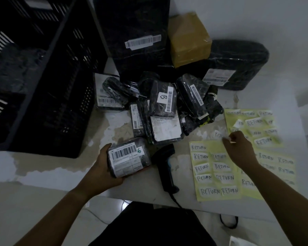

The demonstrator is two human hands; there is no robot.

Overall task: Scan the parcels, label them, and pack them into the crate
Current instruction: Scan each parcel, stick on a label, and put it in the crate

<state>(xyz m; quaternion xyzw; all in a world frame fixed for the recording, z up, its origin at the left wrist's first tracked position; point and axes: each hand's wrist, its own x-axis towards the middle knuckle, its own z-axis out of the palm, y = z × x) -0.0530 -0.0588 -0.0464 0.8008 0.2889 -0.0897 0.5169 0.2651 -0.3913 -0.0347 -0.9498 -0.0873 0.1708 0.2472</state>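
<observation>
My left hand (103,167) grips a small black-wrapped parcel (128,157) with a white barcode label, just above the table's front edge. My right hand (238,150) pinches a white RETURN sticker (220,134) lifted off the yellow sheets of RETURN labels (219,174). A black handheld scanner (164,166) lies on the table between my hands. A pile of black parcels (164,107) sits behind it. The black slatted crate (43,77) stands at the left, with something dark and wrapped lying inside it.
A large black parcel (135,36), a brown taped box (188,39) and another big black package (238,64) stand at the back. More yellow sticker sheets (256,125) lie at the right. The scanner's cable (175,201) drops over the front edge.
</observation>
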